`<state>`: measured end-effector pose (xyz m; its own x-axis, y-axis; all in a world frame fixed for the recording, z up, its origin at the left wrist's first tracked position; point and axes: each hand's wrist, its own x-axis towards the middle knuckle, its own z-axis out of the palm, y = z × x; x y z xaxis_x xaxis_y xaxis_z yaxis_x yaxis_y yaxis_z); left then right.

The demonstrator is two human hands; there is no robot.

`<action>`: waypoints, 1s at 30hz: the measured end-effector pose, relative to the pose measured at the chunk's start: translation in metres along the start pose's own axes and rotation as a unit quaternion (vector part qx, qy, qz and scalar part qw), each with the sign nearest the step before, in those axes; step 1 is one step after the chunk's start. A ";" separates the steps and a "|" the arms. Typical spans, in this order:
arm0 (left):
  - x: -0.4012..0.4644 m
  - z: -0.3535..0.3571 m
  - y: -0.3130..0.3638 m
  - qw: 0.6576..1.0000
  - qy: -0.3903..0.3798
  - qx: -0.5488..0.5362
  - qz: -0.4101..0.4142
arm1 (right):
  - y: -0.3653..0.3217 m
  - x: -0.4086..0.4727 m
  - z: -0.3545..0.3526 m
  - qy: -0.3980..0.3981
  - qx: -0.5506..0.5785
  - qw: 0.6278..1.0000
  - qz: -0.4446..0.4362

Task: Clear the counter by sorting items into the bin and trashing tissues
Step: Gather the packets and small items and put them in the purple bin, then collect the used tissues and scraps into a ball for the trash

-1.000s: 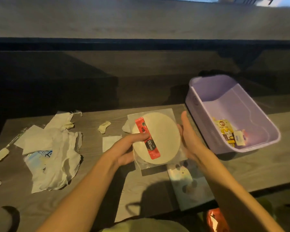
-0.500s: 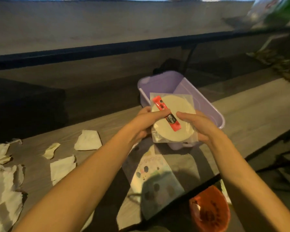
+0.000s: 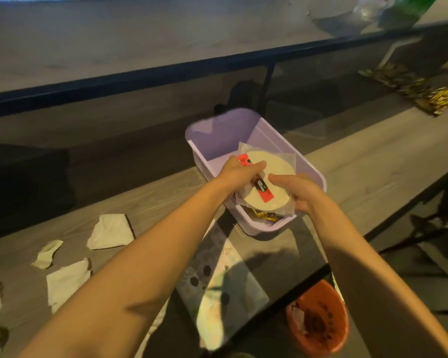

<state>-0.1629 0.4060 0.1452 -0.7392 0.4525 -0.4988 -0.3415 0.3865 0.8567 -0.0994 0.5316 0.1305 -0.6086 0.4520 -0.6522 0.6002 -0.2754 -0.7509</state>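
Note:
A clear packet with a pale round disc (image 3: 274, 169) and a red sachet (image 3: 263, 188) on top hangs over the lilac bin (image 3: 217, 133). My left hand (image 3: 237, 174) pinches the packet's left edge, thumb on the sachet. My right hand (image 3: 295, 192) grips its right and near edge. Yellow wrappers (image 3: 264, 215) lie in the bin under the packet. Torn white tissues (image 3: 110, 231) are scattered on the wooden counter (image 3: 373, 166) to the left.
A clear plastic bag with dark dots (image 3: 217, 288) lies flat on the counter near its front edge. An orange trash can (image 3: 318, 321) stands on the floor below that edge. Yellow snack packets (image 3: 435, 99) lie far right on the counter.
Both hands carried the disc packet from the counter rightwards to above the bin and lowered it toward the bin's opening. My view turned right with it.

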 end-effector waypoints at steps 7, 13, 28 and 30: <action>-0.008 -0.012 0.001 0.996 0.033 -0.022 0.079 | 0.001 -0.001 0.006 0.065 -0.086 0.993 -0.042; -0.041 -0.052 -0.018 0.983 0.053 -0.158 0.070 | 0.002 -0.024 0.039 0.137 -0.138 0.958 -0.211; -0.199 -0.218 -0.198 0.902 0.302 -0.309 -0.023 | 0.101 -0.113 0.266 -0.177 -0.365 0.859 -0.314; -0.221 -0.233 -0.220 0.880 0.353 -0.315 -0.041 | 0.125 -0.124 0.298 -0.235 -0.393 0.832 -0.314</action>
<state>-0.0600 0.0342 0.0975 -0.7975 -0.2536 -0.5474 -0.5003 -0.2289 0.8350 -0.1035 0.1888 0.0863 -0.9548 -0.1350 -0.2649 0.1294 0.6134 -0.7791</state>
